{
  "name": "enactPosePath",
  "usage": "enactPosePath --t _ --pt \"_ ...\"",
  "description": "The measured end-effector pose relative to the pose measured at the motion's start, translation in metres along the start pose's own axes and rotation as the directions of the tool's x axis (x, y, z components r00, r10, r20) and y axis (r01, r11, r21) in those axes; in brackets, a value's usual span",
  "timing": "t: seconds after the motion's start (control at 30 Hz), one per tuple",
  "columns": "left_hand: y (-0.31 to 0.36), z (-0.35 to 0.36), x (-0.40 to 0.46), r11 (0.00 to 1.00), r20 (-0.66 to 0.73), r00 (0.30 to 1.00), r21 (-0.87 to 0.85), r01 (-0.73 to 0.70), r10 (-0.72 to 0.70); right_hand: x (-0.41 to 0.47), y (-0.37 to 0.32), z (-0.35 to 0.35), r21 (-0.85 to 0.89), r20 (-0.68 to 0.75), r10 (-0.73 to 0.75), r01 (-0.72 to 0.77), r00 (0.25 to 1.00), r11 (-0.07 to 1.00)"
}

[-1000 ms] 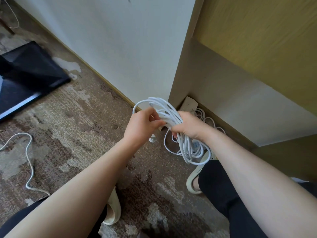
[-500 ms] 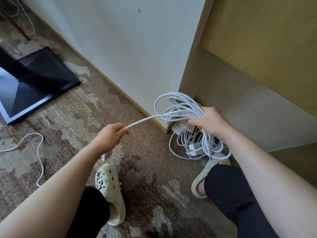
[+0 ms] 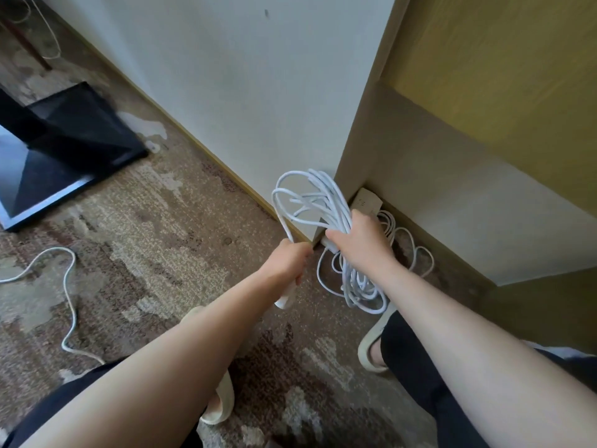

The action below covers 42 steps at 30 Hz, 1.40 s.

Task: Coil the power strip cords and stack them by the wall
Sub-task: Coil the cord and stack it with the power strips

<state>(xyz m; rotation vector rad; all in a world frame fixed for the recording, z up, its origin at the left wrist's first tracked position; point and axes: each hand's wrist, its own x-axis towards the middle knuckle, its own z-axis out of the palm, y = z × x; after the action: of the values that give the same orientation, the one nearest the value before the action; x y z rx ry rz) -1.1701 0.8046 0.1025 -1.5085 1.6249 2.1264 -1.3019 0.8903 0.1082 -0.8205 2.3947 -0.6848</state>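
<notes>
From the head camera, my right hand point(image 3: 361, 244) grips the white coil point(image 3: 318, 202) near the wall point(image 3: 242, 92); my left hand point(image 3: 287, 261) pinches its loose end. I judge the cord light, springy, best held mid-bundle.

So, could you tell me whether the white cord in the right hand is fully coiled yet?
Not fully. The right hand grips the cord in bunched loops, but one strand runs loose to the left hand.
</notes>
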Motion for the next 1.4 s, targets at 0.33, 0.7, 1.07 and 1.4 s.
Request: enactPosePath --t 0.33,0.7,1.07,1.4 --pt "0.024 0.008 0.005 0.926 0.233 0.972 -0.365 0.102 -0.016 -0.025 0.001 0.016 -0.309 -0.031 -0.257 0.235 0.966 0.922" --pt "0.037 0.024 0.005 0.904 0.102 0.992 -0.415 0.105 -0.069 -0.045 0.015 0.005 -0.345 0.052 -0.448 0.437 0.893 0.831" --pt "0.04 0.064 0.002 0.927 -0.079 0.997 -0.374 -0.036 0.007 -0.054 0.062 -0.021 -0.278 0.081 -0.117 0.135 0.99 0.951" --pt "0.053 0.091 0.0 0.881 -0.093 0.996 -0.472 -0.034 -0.012 -0.059 0.097 -0.028 0.064 0.149 -0.023 0.014 0.989 0.998"
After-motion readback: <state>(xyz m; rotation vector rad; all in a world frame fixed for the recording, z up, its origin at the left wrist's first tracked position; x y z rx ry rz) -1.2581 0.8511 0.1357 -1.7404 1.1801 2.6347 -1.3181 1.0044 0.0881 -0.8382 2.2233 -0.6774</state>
